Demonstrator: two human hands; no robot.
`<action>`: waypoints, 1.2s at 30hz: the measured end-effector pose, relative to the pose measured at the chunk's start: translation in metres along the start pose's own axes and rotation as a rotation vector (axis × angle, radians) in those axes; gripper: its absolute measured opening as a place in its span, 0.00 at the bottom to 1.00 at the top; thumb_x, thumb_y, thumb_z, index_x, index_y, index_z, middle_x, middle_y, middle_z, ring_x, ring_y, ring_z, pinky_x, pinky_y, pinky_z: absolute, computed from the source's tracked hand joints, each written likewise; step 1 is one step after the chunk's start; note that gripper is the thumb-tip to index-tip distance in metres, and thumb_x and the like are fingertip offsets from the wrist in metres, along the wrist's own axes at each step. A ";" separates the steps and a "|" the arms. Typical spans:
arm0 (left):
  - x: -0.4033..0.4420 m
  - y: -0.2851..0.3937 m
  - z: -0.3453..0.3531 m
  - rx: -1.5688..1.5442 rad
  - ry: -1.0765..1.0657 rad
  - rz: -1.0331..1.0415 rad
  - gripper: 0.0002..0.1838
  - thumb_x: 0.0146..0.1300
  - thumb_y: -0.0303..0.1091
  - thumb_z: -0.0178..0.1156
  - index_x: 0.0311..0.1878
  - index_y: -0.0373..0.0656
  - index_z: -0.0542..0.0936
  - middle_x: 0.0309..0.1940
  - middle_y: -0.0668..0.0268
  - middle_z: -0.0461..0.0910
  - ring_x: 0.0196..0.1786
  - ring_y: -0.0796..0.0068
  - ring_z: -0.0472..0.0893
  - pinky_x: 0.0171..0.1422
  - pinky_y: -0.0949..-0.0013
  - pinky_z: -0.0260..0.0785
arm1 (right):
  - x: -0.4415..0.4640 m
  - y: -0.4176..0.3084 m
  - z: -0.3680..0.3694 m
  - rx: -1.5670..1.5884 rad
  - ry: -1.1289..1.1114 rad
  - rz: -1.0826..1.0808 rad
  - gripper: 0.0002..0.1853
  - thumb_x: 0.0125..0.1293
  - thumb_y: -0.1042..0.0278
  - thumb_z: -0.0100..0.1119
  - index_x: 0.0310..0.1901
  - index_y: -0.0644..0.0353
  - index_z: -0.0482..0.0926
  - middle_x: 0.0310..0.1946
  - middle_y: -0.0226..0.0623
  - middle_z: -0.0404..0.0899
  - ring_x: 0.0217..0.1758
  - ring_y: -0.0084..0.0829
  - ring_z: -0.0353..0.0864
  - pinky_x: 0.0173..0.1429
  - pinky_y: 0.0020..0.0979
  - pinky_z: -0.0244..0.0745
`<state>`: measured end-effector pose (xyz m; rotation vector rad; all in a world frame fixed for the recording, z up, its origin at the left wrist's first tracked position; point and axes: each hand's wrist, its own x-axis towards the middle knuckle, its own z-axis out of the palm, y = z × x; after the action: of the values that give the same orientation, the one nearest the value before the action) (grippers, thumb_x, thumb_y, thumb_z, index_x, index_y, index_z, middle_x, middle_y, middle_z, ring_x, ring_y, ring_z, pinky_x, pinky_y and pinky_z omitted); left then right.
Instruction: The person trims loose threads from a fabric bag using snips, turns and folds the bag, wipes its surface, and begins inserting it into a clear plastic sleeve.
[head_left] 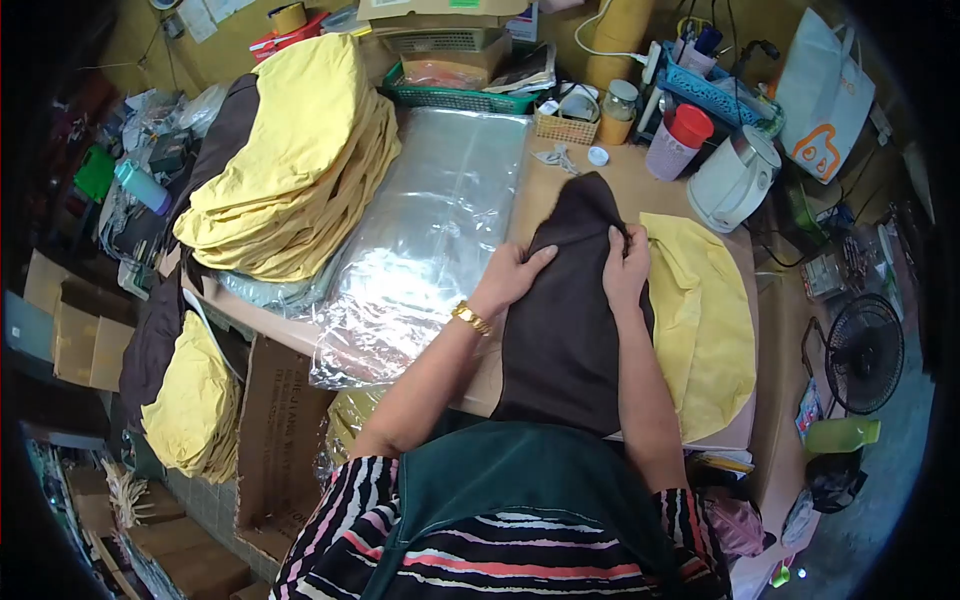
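A dark brown cloth piece [572, 330] lies in front of me on the table, its narrow end pointing away and its near end against my apron. My left hand [515, 275] grips its left edge, thumb on top, with a gold watch at the wrist. On the opposite edge, my right hand [627, 265] pinches the cloth between thumb and fingers. A yellow cloth piece [705, 325] spreads out to the right, partly under my right forearm; whether it is joined to the brown one I cannot tell. Left of my hands lies a stack of clear plastic sheets [440, 200].
A tall pile of yellow and brown cloth pieces [290, 150] stands at the back left, another yellow bundle [190, 400] below it. An electric kettle [735, 178], a red cup [688, 127] and a jar [619, 110] line the back right. A black fan [865, 353] sits right.
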<state>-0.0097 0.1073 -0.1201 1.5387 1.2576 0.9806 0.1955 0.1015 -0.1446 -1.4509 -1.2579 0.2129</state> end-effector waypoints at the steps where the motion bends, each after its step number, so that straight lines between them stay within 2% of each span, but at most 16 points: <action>1: 0.001 0.007 -0.007 -0.002 -0.273 -0.194 0.23 0.65 0.48 0.63 0.46 0.33 0.82 0.36 0.55 0.84 0.38 0.70 0.80 0.44 0.66 0.71 | -0.001 0.008 -0.006 -0.021 0.050 -0.025 0.13 0.68 0.63 0.60 0.38 0.65 0.73 0.27 0.43 0.76 0.30 0.37 0.75 0.38 0.35 0.70; 2: -0.003 0.013 -0.014 -0.008 -0.282 -0.192 0.23 0.65 0.48 0.63 0.46 0.33 0.82 0.36 0.55 0.84 0.38 0.70 0.80 0.44 0.66 0.71 | -0.004 0.016 -0.011 -0.042 0.098 -0.047 0.13 0.69 0.63 0.59 0.38 0.66 0.73 0.26 0.42 0.75 0.29 0.36 0.74 0.38 0.35 0.69; 4: -0.009 0.015 -0.032 0.125 -0.158 0.072 0.19 0.67 0.44 0.60 0.30 0.35 0.83 0.20 0.61 0.82 0.26 0.74 0.78 0.38 0.66 0.71 | -0.003 0.027 -0.018 -0.109 0.078 -0.053 0.13 0.70 0.62 0.58 0.38 0.65 0.73 0.26 0.43 0.74 0.30 0.37 0.73 0.38 0.36 0.68; 6: -0.008 0.003 -0.059 0.208 -0.037 0.090 0.16 0.66 0.40 0.60 0.30 0.35 0.82 0.19 0.61 0.81 0.25 0.73 0.78 0.38 0.66 0.70 | 0.001 0.031 -0.021 -0.096 0.118 0.100 0.13 0.71 0.62 0.56 0.38 0.66 0.72 0.28 0.45 0.73 0.31 0.38 0.72 0.39 0.36 0.67; 8: -0.007 0.004 -0.092 0.272 0.140 -0.121 0.15 0.65 0.41 0.61 0.41 0.36 0.81 0.34 0.54 0.83 0.36 0.69 0.80 0.43 0.65 0.70 | 0.003 0.039 -0.017 -0.045 0.174 0.080 0.15 0.71 0.61 0.55 0.38 0.68 0.71 0.28 0.46 0.72 0.30 0.39 0.70 0.39 0.37 0.67; 9: -0.005 0.001 -0.099 0.274 0.141 -0.123 0.15 0.65 0.41 0.61 0.41 0.36 0.81 0.34 0.54 0.83 0.36 0.69 0.80 0.43 0.65 0.70 | 0.003 0.041 -0.015 -0.052 0.182 0.072 0.15 0.71 0.61 0.55 0.39 0.68 0.71 0.28 0.45 0.71 0.30 0.39 0.70 0.39 0.37 0.67; 11: 0.001 -0.003 -0.107 0.778 0.673 0.521 0.24 0.63 0.42 0.63 0.58 0.38 0.74 0.55 0.46 0.75 0.52 0.62 0.76 0.53 0.64 0.68 | 0.001 0.043 -0.013 -0.057 0.189 0.068 0.15 0.71 0.61 0.55 0.39 0.69 0.71 0.27 0.45 0.71 0.30 0.38 0.70 0.39 0.36 0.67; 13: 0.008 0.006 -0.079 0.176 0.353 0.252 0.37 0.61 0.43 0.66 0.68 0.35 0.63 0.66 0.44 0.62 0.63 0.55 0.67 0.61 0.62 0.64 | 0.001 0.034 -0.014 -0.039 0.178 0.074 0.16 0.72 0.59 0.55 0.39 0.69 0.71 0.28 0.45 0.71 0.31 0.38 0.69 0.40 0.36 0.66; 15: 0.021 -0.006 -0.021 0.017 0.280 0.269 0.39 0.63 0.43 0.66 0.68 0.28 0.61 0.64 0.46 0.64 0.64 0.60 0.67 0.63 0.62 0.63 | 0.001 0.032 -0.014 -0.036 0.180 0.088 0.17 0.72 0.59 0.54 0.39 0.69 0.71 0.29 0.46 0.71 0.32 0.38 0.69 0.41 0.36 0.66; 18: 0.025 0.002 0.042 -0.279 0.277 0.361 0.43 0.62 0.48 0.67 0.71 0.32 0.60 0.63 0.54 0.70 0.60 0.69 0.73 0.52 0.69 0.73 | -0.002 0.030 -0.016 -0.025 0.190 0.100 0.18 0.72 0.57 0.53 0.39 0.69 0.70 0.30 0.48 0.71 0.33 0.39 0.69 0.42 0.37 0.66; 20: 0.023 0.017 0.048 -0.244 -0.037 -0.099 0.34 0.62 0.44 0.68 0.64 0.31 0.70 0.51 0.58 0.80 0.48 0.77 0.78 0.47 0.74 0.73 | -0.003 0.031 -0.017 -0.018 0.199 0.097 0.18 0.72 0.57 0.53 0.39 0.69 0.70 0.31 0.48 0.71 0.33 0.39 0.69 0.42 0.37 0.66; 21: 0.023 0.013 0.048 -0.248 -0.045 -0.098 0.34 0.62 0.44 0.68 0.64 0.31 0.70 0.51 0.58 0.80 0.48 0.77 0.78 0.47 0.74 0.73 | -0.002 0.038 -0.015 -0.001 0.191 0.094 0.18 0.72 0.57 0.53 0.39 0.69 0.70 0.30 0.48 0.71 0.33 0.39 0.69 0.42 0.37 0.66; 24: 0.029 -0.010 0.027 -0.293 -0.116 -0.079 0.10 0.65 0.31 0.64 0.40 0.32 0.85 0.32 0.68 0.84 0.35 0.84 0.79 0.43 0.77 0.72 | 0.000 0.024 -0.017 -0.015 0.152 0.149 0.16 0.72 0.59 0.53 0.39 0.68 0.70 0.30 0.49 0.73 0.34 0.43 0.72 0.44 0.38 0.68; 25: 0.026 -0.010 0.022 -0.338 -0.110 -0.072 0.09 0.66 0.31 0.63 0.38 0.34 0.85 0.29 0.70 0.83 0.31 0.84 0.78 0.40 0.78 0.72 | -0.001 0.023 -0.016 -0.025 0.113 0.121 0.16 0.72 0.59 0.53 0.39 0.68 0.70 0.31 0.50 0.75 0.35 0.45 0.74 0.45 0.39 0.68; 33: 0.023 -0.023 0.010 -0.528 -0.085 -0.149 0.07 0.68 0.30 0.61 0.36 0.37 0.82 0.27 0.70 0.81 0.27 0.84 0.74 0.31 0.78 0.67 | 0.000 0.024 -0.016 -0.057 0.037 0.144 0.14 0.71 0.61 0.54 0.43 0.66 0.73 0.35 0.51 0.79 0.40 0.49 0.78 0.47 0.40 0.71; 36: 0.022 -0.020 0.007 -0.661 -0.137 -0.252 0.09 0.70 0.28 0.56 0.33 0.34 0.78 0.34 0.62 0.83 0.33 0.78 0.81 0.38 0.77 0.76 | -0.001 0.028 -0.017 -0.074 0.003 0.142 0.14 0.71 0.60 0.56 0.43 0.65 0.73 0.36 0.50 0.79 0.40 0.48 0.78 0.47 0.40 0.71</action>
<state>-0.0051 0.1299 -0.1405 0.8923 0.8765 0.9754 0.2233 0.0971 -0.1618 -1.6050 -1.1719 0.2616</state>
